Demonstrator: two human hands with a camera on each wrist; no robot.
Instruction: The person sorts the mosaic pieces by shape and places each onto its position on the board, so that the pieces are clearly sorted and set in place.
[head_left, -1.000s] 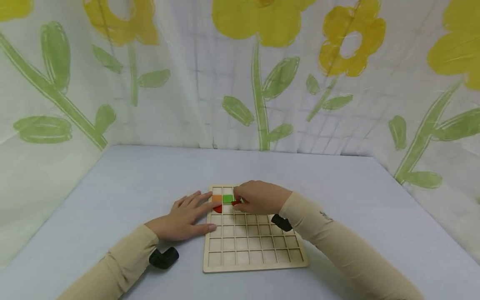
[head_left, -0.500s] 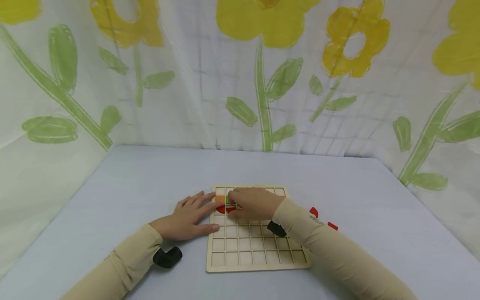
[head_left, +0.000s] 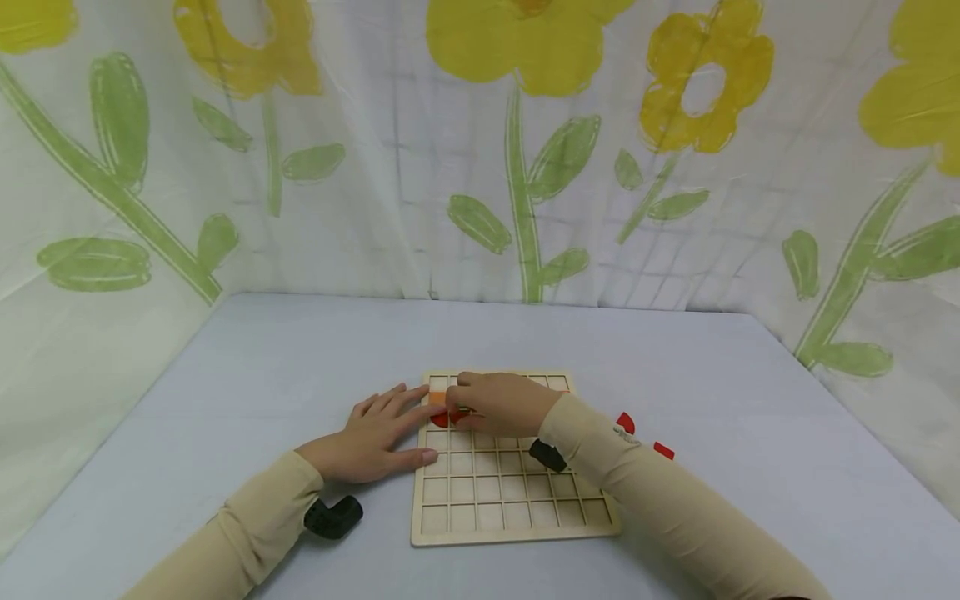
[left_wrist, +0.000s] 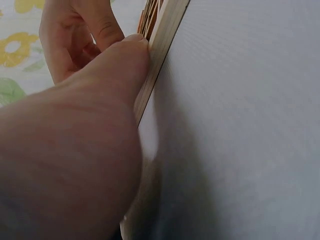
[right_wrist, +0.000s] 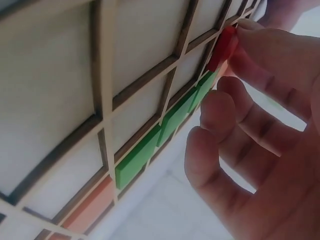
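Observation:
A wooden grid board [head_left: 480, 537] lies on the table. My right hand [head_left: 506, 405] is over its far left part, thumb and forefinger pinching a small red piece [right_wrist: 223, 47] at a cell; the other fingers curl loosely. Beside it, in the first column, sits a rounded red piece [head_left: 440, 421] below an orange square [head_left: 437, 398]. Green squares [right_wrist: 137, 156] and a paler orange one [right_wrist: 90, 207] line the same row in the right wrist view. My left hand [head_left: 371, 442] rests at the board's left edge, fingers spread, forefinger tip near the rounded red piece.
To the right of the board, a rounded red piece [head_left: 626, 423] and a red rectangular one [head_left: 663, 451] lie loose near my right sleeve [head_left: 660, 492]. Behind the table hangs a white curtain [head_left: 360, 233] printed with yellow flowers.
My right hand has shifted left with the red piece, from the third column's edge to the second column. Its sleeve has uncovered the two loose red pieces. My left hand stays put.

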